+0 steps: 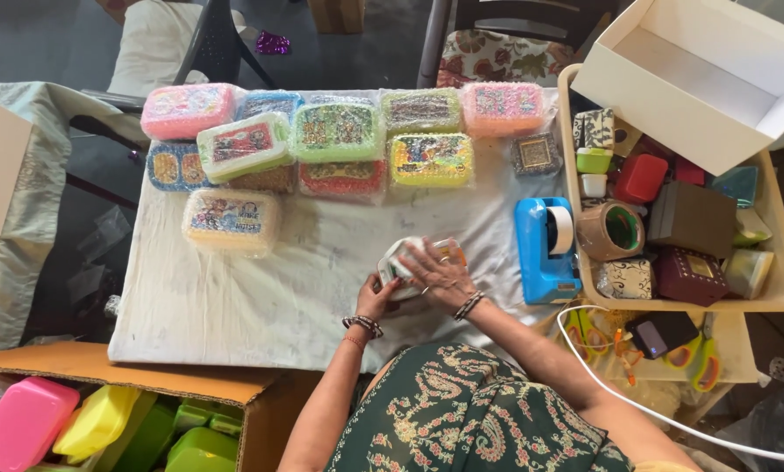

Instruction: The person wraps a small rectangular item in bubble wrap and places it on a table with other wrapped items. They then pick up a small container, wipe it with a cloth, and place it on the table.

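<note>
Both hands, left hand (376, 301) and right hand (440, 273), fingers pressed on the wrapped box (401, 262) (half hidden); the wrap may slip loose.

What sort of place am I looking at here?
Likely a home packing station: wrapped lunch boxes lie in rows on a cloth-covered table, a blue tape dispenser stands beside them, and a carton holds unwrapped boxes.
</note>
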